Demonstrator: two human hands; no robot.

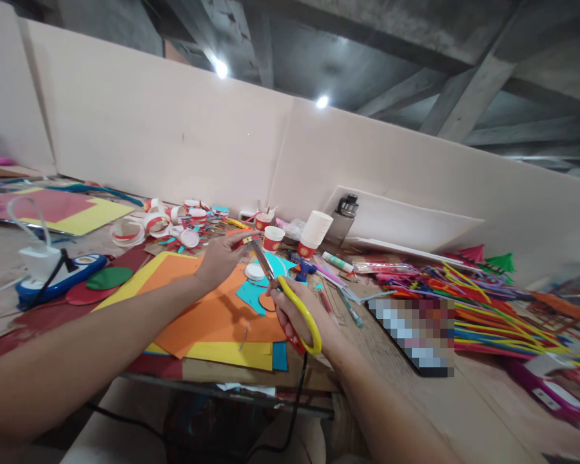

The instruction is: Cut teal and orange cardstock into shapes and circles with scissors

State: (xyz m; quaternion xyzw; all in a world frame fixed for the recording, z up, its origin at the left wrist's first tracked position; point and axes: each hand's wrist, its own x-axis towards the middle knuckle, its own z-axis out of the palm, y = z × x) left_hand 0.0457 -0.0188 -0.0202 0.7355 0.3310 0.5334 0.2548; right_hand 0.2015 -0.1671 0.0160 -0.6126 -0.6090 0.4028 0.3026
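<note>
1. Looking down from the head camera, the only view, a craft table [464,412] strewn with coloured paper fills the lower half, with a pale partition wall behind it.
2. Reaching in from seven o'clock, the left hand [222,258] sits near centre frame, its fingers pressed together in a pinch on a small red scrap [241,240] at its fingertips.
3. Coming in from five o'clock, the right hand [297,316] is closed through the handles of yellow-handled scissors [283,293]. How far the blades are parted cannot be told.
4. Running from the handles at five o'clock up to the blade tips at eleven o'clock, the scissors' long axis points straight at the red scrap. The tips end just beside the left fingertips, so the scrap lies toward eleven o'clock from the right hand and the left hand is the nearer one.
5. Lying under both hands are an orange sheet [212,316], yellow paper and teal cut-outs [249,293].
6. Standing at twelve o'clock from the hands are red-and-white paper cups [272,238], a stack of cups [315,233] and a dark bottle [344,216].
7. Spreading at three o'clock is a pile of bright pipe cleaners [488,309]. At nine o'clock lies a blue device [60,277] with a white plug and cable.
</note>
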